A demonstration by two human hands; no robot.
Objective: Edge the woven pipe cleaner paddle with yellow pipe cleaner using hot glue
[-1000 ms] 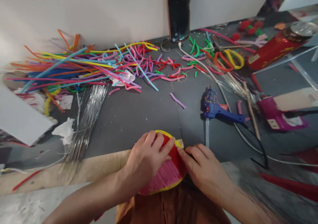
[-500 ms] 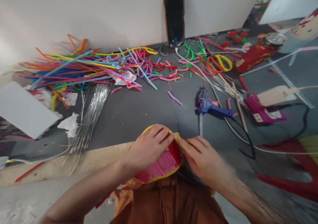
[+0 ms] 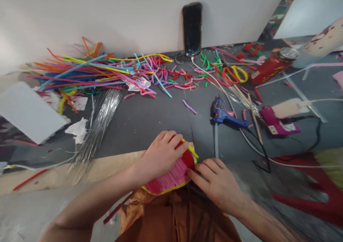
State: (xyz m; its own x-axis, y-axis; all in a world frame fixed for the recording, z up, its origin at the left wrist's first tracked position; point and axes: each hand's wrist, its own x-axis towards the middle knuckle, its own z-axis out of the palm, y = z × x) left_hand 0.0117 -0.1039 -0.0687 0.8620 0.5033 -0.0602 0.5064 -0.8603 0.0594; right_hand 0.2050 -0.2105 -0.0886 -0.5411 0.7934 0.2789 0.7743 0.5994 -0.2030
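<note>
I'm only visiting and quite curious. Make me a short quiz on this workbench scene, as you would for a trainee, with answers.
1. True or false: the phone stands upright rather than lying flat.

2. What does the left hand rest on?
A) a red can
B) the pink-and-red piece
C) a purple power adapter

3. Fill in: the glue gun has a ____ handle.

Key: 1. True. 2. B. 3. Blue.
</note>
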